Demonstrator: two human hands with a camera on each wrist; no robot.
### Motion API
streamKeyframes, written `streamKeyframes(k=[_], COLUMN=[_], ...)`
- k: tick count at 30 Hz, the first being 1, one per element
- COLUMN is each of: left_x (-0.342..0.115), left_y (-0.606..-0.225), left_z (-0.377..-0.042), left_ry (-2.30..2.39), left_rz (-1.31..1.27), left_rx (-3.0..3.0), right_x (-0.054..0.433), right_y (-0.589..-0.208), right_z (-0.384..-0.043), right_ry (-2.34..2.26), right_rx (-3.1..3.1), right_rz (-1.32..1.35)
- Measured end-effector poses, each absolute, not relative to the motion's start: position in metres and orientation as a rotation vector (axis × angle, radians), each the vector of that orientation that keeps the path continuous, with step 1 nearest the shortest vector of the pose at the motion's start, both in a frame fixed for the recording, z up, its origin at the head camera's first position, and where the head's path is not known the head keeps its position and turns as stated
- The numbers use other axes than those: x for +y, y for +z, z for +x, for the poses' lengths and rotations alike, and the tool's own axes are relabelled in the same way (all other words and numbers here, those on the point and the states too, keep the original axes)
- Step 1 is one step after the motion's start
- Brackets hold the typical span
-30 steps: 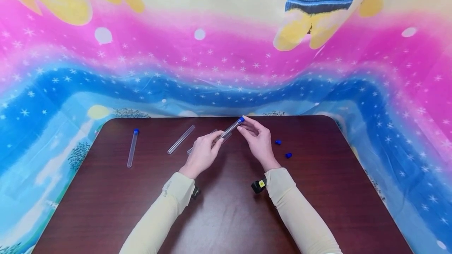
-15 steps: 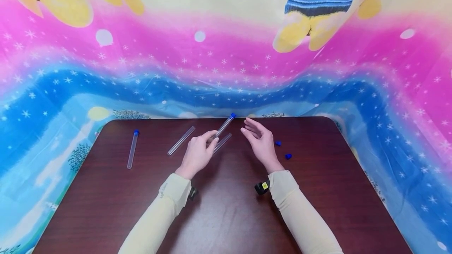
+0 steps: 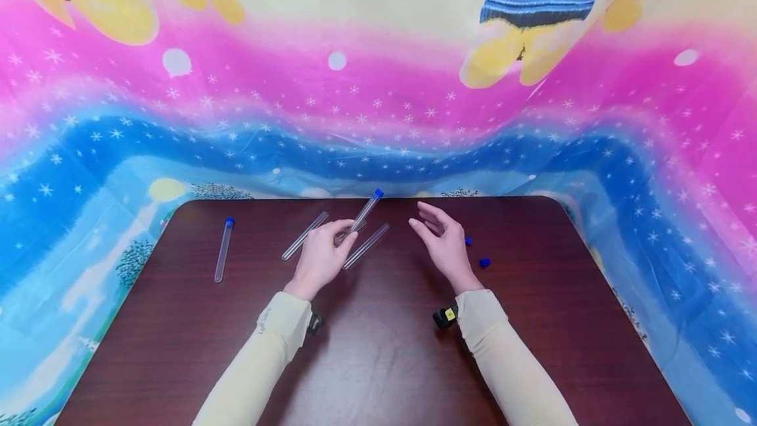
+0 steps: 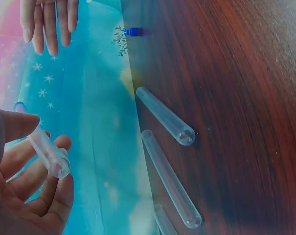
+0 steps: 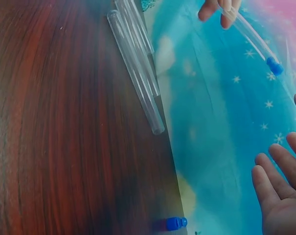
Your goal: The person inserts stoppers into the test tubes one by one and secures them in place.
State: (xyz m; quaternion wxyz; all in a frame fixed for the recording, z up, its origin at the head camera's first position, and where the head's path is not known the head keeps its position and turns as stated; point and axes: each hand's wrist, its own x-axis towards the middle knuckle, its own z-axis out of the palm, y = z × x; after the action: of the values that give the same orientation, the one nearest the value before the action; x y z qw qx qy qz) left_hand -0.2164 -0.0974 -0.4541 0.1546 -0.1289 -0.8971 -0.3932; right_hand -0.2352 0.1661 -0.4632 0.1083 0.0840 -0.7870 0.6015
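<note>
My left hand (image 3: 322, 252) pinches a clear test tube with a blue cap (image 3: 367, 209) between thumb and fingers. The tube is tilted above the table, its capped end up and away. In the left wrist view its rounded bottom sticks out past the fingers. To the right, my right hand (image 3: 442, 242) is raised with nothing in it, fingers slightly bent and apart from the tube. Uncapped test tubes lie near the left hand: one to its left (image 3: 304, 236), one to its right (image 3: 367, 246), and another mostly hidden behind it. Beside the right hand lie two blue caps (image 3: 485, 263).
A capped test tube (image 3: 223, 252) lies alone toward the left of the dark wooden table (image 3: 378, 354). The table's far edge meets a colourful printed cloth (image 3: 378, 110), which also hangs along both sides.
My right hand has let go of the tube's cap and drawn slightly right. My left hand has carried the capped tube left, uncovering an uncapped tube on the table.
</note>
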Motion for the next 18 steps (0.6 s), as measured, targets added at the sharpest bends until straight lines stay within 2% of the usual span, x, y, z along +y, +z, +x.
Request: streamKeyframes(k=[18], left_x=[-0.123], left_y=[-0.455], left_z=[-0.217], left_ry=[-1.069], left_rz=[-0.276], left_rx=[-2.567], right_x=[0.187], right_y=[-0.467], right_z=[-0.234], right_ry=[1.649], right_rx=[-2.348], right_rz=[0.237])
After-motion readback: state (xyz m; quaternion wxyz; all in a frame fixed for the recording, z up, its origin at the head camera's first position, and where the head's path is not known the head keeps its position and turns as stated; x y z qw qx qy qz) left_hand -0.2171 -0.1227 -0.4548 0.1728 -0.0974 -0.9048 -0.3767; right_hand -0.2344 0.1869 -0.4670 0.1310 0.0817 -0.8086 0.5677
